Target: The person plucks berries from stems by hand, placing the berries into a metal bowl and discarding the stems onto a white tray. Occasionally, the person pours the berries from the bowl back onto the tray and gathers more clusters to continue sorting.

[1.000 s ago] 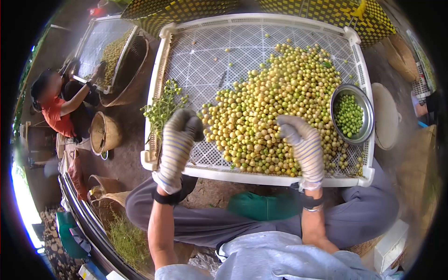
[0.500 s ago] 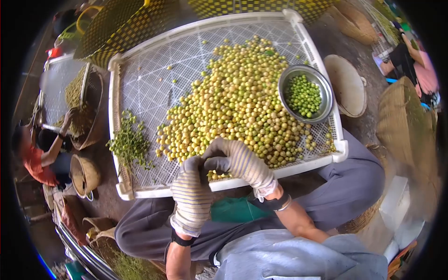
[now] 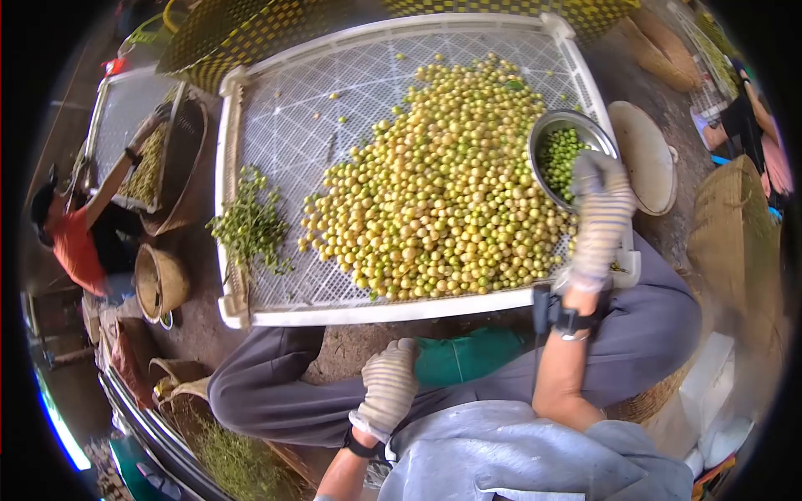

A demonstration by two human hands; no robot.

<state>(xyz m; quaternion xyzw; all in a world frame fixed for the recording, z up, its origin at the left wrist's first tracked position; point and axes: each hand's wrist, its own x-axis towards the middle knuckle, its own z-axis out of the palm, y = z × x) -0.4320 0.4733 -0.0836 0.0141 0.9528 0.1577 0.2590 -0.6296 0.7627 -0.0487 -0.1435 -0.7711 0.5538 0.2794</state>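
Packed-earth floor (image 3: 351, 346) beneath a white mesh tray (image 3: 288, 108); a co-worker in an orange top (image 3: 77, 242) sits at far left beside another tray (image 3: 125, 100). Yellow-green round fruits (image 3: 434, 192) spread over the middle and right of the near tray, green sprigs (image 3: 251, 221) at its left edge. Metal bowl (image 3: 576, 125), holding small green fruits (image 3: 558, 154) — on the tray's right side. Right hand (image 3: 603, 196), striped glove, at the bowl's near rim, fingers bent over it; grasp contents cannot be told. Left hand (image 3: 389, 384), gloved, loosely curled — below the tray, near green cloth (image 3: 468, 357); whether it holds anything cannot be told.
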